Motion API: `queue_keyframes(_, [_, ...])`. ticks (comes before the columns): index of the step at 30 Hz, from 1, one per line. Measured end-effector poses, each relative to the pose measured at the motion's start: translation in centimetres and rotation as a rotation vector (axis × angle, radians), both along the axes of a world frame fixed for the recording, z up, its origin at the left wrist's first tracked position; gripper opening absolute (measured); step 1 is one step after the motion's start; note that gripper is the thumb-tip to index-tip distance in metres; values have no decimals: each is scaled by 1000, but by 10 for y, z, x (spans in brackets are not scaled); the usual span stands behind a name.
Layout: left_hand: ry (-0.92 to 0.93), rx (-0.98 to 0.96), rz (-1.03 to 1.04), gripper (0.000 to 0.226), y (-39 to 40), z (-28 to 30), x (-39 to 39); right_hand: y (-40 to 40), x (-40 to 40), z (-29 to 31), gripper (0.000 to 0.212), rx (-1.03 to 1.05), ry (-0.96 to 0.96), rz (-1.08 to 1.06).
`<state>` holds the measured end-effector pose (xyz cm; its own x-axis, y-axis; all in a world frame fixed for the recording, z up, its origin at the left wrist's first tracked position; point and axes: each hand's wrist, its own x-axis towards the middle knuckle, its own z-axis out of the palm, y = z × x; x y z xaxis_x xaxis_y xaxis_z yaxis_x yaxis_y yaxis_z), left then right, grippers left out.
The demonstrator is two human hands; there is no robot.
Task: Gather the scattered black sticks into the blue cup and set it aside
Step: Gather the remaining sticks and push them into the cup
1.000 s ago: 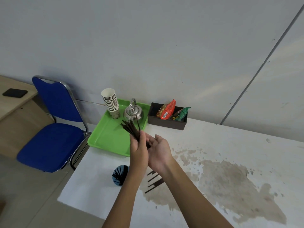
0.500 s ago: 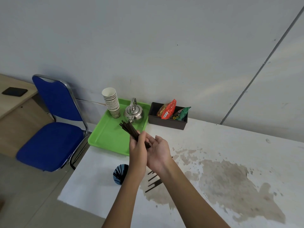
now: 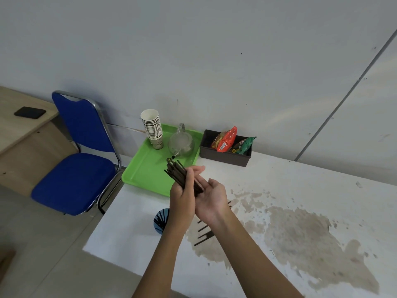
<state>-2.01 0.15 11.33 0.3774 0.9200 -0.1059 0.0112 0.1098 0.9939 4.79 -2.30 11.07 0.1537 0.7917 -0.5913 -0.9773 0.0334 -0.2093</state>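
Black sticks (image 3: 181, 176) sit bunched in the left hand (image 3: 182, 196), fingers closed around them, right hand (image 3: 211, 198) open beside; next, drop them into the blue cup (image 3: 161, 220) below on the desk (image 3: 300, 190).

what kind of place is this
Probably an office pantry or break corner: a green tray with stacked paper cups and a kettle, a box of snack packets, and a blue office chair beside a desk.

One head-worn wide-angle camera looks forward and down from above the white desk (image 3: 300, 190), facing the grey wall (image 3: 214, 61). Both forearms reach in from the bottom edge, close beneath it; a blue chair (image 3: 77, 160) stands at the left.
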Motion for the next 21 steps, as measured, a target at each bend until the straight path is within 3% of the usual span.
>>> queue_keyframes(3, [45, -17, -14, 28, 5, -3, -7, -1, -3, -2, 59, -20, -11, 13])
queue_keyframes(9, [59, -43, -17, 30, 10, -1, -25, 2, -10, -3, 58, -47, -61, 36])
queue_keyframes(15, [30, -174, 172, 22, 20, 3, -47, 12, -29, -6, 55, -14, -126, 199])
queue_keyframes(17, [52, -158, 208, 23, 23, 0, -56, 15, -33, -10, 49, -64, -268, 274])
queue_keyframes(21, [107, -191, 295, 28, 31, -20, -77, 12, -32, -35, 47, -274, -834, 488])
